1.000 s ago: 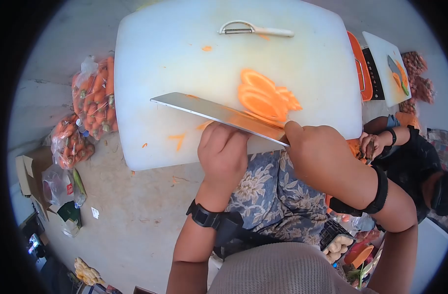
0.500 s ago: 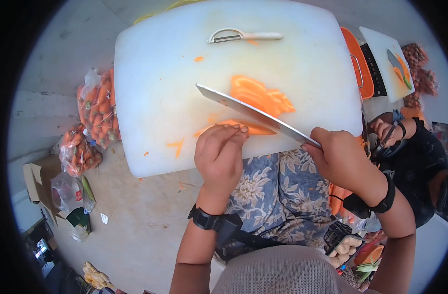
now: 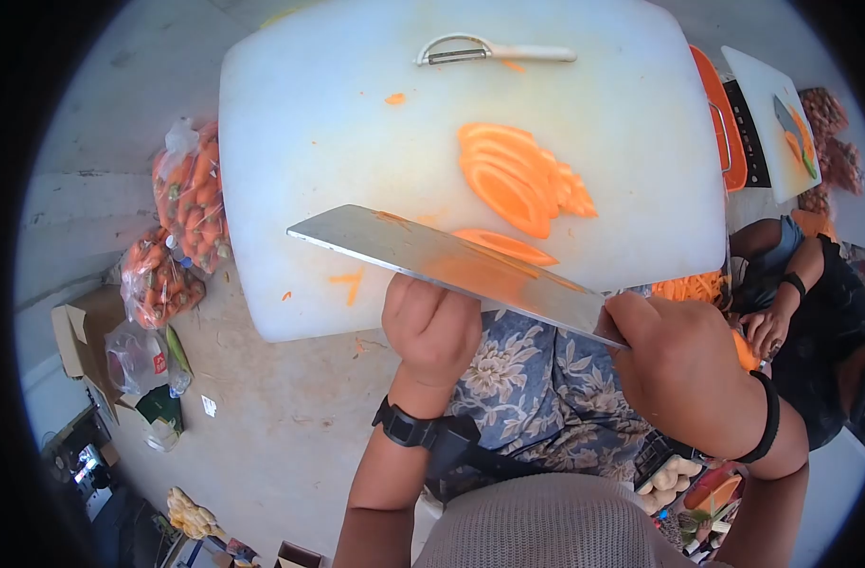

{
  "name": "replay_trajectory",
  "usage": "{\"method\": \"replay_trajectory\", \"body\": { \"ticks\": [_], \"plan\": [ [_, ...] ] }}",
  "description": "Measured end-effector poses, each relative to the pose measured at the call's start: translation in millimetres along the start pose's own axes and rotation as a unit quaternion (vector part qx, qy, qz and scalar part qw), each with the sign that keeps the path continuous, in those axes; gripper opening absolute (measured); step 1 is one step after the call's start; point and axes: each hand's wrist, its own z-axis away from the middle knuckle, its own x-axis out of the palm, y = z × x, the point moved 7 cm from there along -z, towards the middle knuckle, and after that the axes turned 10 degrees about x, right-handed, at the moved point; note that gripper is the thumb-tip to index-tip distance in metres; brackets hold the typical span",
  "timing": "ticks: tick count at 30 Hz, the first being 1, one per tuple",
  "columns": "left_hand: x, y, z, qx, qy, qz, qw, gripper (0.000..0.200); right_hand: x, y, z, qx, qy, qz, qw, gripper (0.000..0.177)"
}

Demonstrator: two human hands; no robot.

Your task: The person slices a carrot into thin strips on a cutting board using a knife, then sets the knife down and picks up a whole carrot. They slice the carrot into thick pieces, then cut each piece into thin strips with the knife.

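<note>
My right hand (image 3: 683,364) is closed round the handle of a broad-bladed kitchen knife (image 3: 461,270). Its blade slants across the near part of a white cutting board (image 3: 309,142), its flat side showing. Close behind the blade lies a carrot slice (image 3: 508,248), partly covered by it. My left hand (image 3: 430,327) is curled at the board's near edge; the blade hides its fingertips and anything under them. Overlapping carrot slices (image 3: 508,175) rest farther back on the board. A white peeler (image 3: 532,54) lies near the far edge, with small carrot scraps (image 3: 347,282) scattered about.
Bags of carrots (image 3: 194,204) stand on the floor to the left, near an open cardboard box (image 3: 77,341). An orange tub (image 3: 721,114) sits beyond the board's right edge. At right, another person's hand (image 3: 766,327) is near an orange piece; a second board (image 3: 749,95) holds a knife.
The knife has swung left and nearer me, its blade now tilted flat side up. My left hand has drawn slightly back. The carrot slices are more exposed, and the view has shifted a little.
</note>
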Motion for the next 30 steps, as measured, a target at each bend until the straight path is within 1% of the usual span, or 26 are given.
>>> {"method": "replay_trajectory", "body": {
  "ticks": [2, 5, 9, 17, 19, 23, 25, 27, 30],
  "plan": [
    [-1, 0, 0, -0.003, -0.003, -0.002, 1.0, 0.024, -2, -4, 2, -0.015, 0.003, 0.034, 0.999, 0.01],
    [-1, 0, -1, -0.002, -0.003, 0.001, 1.0, 0.025, -3, -3, 6, -0.015, -0.01, 0.045, 0.999, 0.011],
    [-2, -1, 0, -0.003, -0.003, 0.01, 1.0, 0.025, -5, -2, 11, -0.012, -0.002, 0.062, 0.998, 0.011],
    [-2, -4, 0, -0.003, 0.019, 0.047, 0.999, 0.023, -7, 6, 25, 0.043, -0.048, 0.11, 0.992, 0.014],
    [-2, -4, -1, -0.004, 0.022, 0.057, 0.998, 0.023, -7, 6, 24, 0.044, -0.057, 0.119, 0.99, 0.014],
    [0, -4, -3, -0.017, 0.019, 0.041, 0.999, 0.024, -10, 1, 18, 0.03, -0.059, 0.142, 0.988, 0.016],
    [0, -4, -4, -0.021, 0.018, 0.042, 0.999, 0.023, -9, 2, 13, 0.045, -0.076, 0.133, 0.987, 0.016],
    [1, -5, -4, -0.04, 0.0, 0.045, 0.998, 0.024, -8, 3, 12, 0.063, -0.092, 0.126, 0.986, 0.017],
    [2, -5, -4, -0.048, -0.013, 0.056, 0.997, 0.024, -8, 4, 8, 0.061, -0.106, 0.139, 0.983, 0.018]
  ]
}}
